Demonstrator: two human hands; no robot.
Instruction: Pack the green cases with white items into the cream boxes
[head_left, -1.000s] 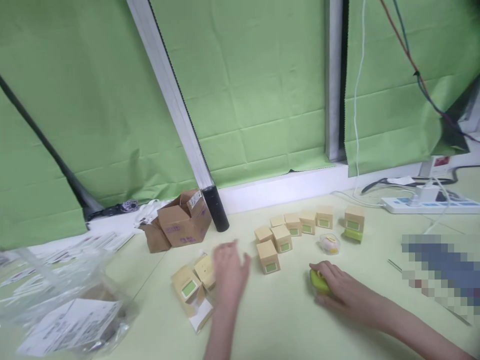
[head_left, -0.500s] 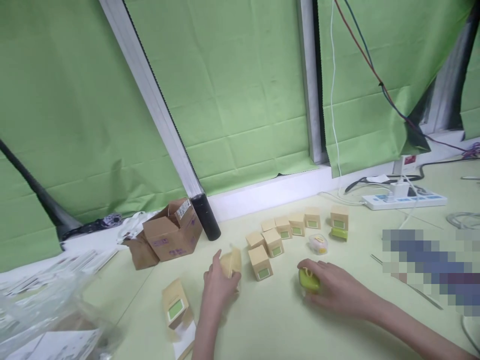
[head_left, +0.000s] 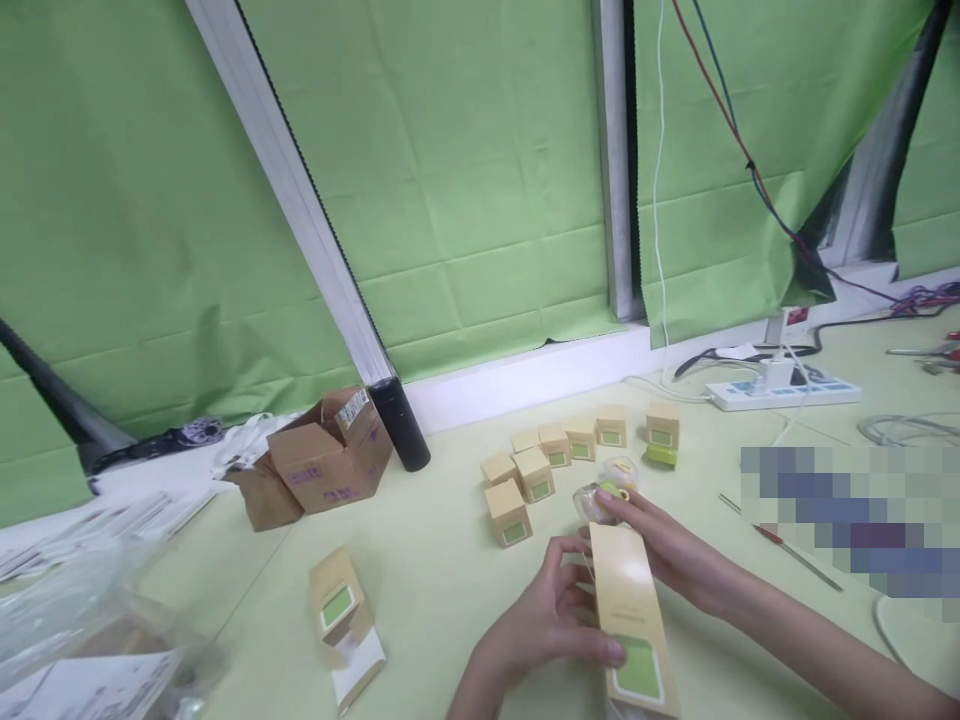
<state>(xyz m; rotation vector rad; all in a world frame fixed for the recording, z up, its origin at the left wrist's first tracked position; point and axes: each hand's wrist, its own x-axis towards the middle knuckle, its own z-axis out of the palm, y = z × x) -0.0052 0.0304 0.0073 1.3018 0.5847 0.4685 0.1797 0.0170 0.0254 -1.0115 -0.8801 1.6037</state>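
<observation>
My left hand (head_left: 559, 625) grips the side of a tan box (head_left: 626, 590) with a green label, its thumb on the front near the label. Just behind the box, my right hand (head_left: 664, 540) has its fingers closed on a small green and clear item (head_left: 600, 500). Close beyond that item lies a clear round pack (head_left: 622, 472) with something yellow inside. Several small tan boxes (head_left: 534, 475) with green labels stand in a group behind my hands. One more tan box (head_left: 663, 428) stands farther right, with a green piece (head_left: 661, 456) in front of it.
An opened tan box (head_left: 337, 600) lies left of my hands. Behind it are a brown carton (head_left: 330, 460) and a black cylinder (head_left: 401, 425). Plastic bags (head_left: 97, 620) fill the left corner. A power strip (head_left: 784, 392) and a thin rod (head_left: 810, 565) are at the right.
My left hand has moved right with the tan box, which now stands out in front of me. My right hand has shifted slightly back with the green item. The view has turned a little.
</observation>
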